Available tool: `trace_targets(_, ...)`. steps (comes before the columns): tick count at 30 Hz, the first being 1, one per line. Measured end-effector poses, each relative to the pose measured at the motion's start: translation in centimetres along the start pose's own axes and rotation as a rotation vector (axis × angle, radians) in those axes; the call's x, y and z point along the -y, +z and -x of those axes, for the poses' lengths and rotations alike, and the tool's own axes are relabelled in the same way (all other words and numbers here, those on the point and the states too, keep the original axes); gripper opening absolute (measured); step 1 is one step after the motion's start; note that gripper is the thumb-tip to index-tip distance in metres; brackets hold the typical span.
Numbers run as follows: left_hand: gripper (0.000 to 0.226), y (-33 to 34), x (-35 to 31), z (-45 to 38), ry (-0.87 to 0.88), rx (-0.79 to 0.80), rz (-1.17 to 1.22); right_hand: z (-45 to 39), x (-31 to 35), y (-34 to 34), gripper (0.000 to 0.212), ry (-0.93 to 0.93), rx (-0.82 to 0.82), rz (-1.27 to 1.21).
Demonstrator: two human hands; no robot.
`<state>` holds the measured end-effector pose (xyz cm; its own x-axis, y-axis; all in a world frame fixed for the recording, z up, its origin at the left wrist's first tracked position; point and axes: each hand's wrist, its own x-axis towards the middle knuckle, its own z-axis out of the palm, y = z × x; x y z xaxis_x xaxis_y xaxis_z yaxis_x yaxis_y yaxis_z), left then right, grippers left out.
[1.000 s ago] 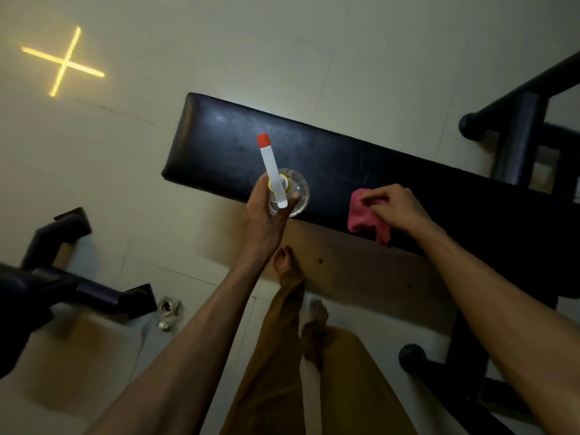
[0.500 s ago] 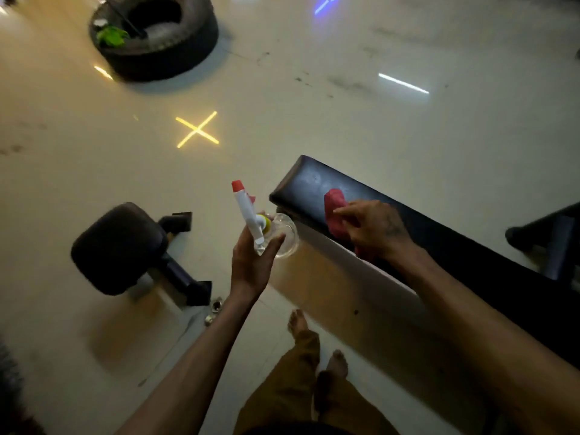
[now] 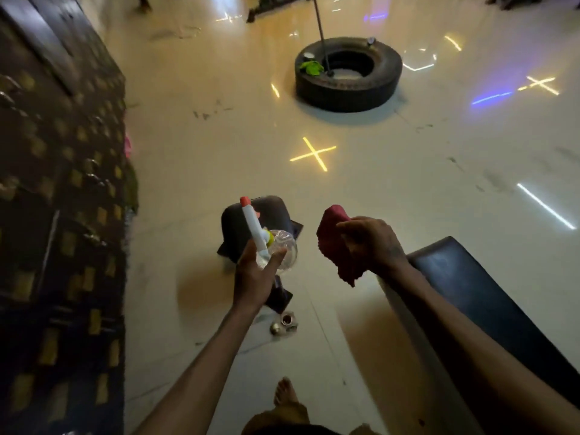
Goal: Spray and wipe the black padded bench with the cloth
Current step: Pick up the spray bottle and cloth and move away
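A person stands barefoot on a glossy pale floor (image 3: 408,189), both arms raised in front of the body. The left hand (image 3: 255,277) grasps a clear spray bottle (image 3: 279,248) around its body, the white nozzle with its red tip (image 3: 245,200) pointing up and away. The right hand (image 3: 372,243) is clenched on a dark red cloth (image 3: 337,243), which hangs bunched in the air, lifted clear of the black padded bench (image 3: 477,296). The bench runs from just beside the right wrist down toward the lower right corner, its near end below and to the right of the cloth.

Behind the bottle, a separate black padded piece on a dark bracket (image 3: 276,215) sits on the floor, and a small metal fitting (image 3: 284,323) lies near the left forearm. Farther off, a large tyre (image 3: 348,76) lies flat, with a green item (image 3: 311,67) on its rim and a thin pole (image 3: 320,23) rising from its centre. Yellow cross-shaped light reflections (image 3: 314,153) and blue and white streaks mark the floor. A dark patterned surface with gold squares (image 3: 59,215) fills the left side, blurred.
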<state>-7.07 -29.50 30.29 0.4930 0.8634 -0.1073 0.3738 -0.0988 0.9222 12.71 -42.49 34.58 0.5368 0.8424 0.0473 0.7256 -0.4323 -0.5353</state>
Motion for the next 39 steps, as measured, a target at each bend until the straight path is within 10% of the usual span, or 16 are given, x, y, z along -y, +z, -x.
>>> trace_targets(13, 0.034, -7.2, 6.6, -14.8, -0.113, -0.119, -0.064, -16.9, 7.5, 10.4, 0.02, -0.002, 0.082, -0.156)
trace_targets(34, 0.056, 2.3, 29.5, -39.5, -0.398, -0.049, -0.212, -38.8, -7.8, 40.9, 0.045, 0.226, 0.391, -0.242)
trace_targets(39, 0.053, 3.1, 33.0, -41.0, -0.323, 0.032, -0.263, -37.3, -12.3, 44.9, 0.075, 0.178, 0.531, 0.17)
